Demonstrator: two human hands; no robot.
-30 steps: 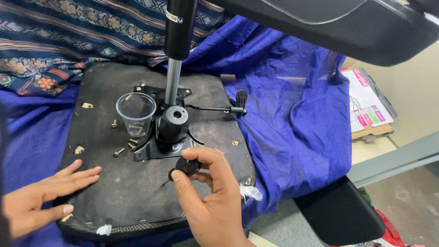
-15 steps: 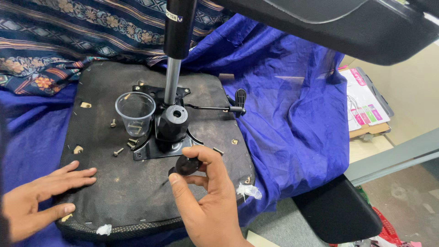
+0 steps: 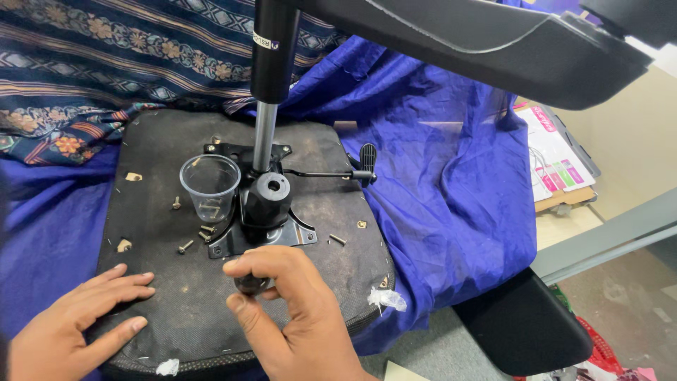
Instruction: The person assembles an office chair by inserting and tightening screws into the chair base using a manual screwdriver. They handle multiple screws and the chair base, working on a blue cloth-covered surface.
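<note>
An upturned chair seat [image 3: 162,296] with a black fabric underside lies on blue cloth. A black metal mechanism plate [image 3: 264,219] is fixed at its middle, with a gas-lift column [image 3: 270,85] rising from it and a lever [image 3: 352,173] to the right. My right hand [image 3: 296,317] is curled around a small black knob [image 3: 250,283] just in front of the plate. My left hand [image 3: 77,324] rests flat, fingers spread, on the seat's near left. A clear plastic cup [image 3: 209,187] stands left of the mechanism. Loose screws [image 3: 187,245] lie around it.
Blue cloth [image 3: 437,183] drapes to the right over a patterned blanket [image 3: 113,63]. A black chair part [image 3: 493,49] hangs overhead at the top right. A dark chair base piece [image 3: 522,324] lies at the lower right, with papers [image 3: 557,169] on a cardboard box beyond.
My right hand has closed more tightly over the black knob and turned over it, hiding most of it. My left hand has slid slightly along the seat.
</note>
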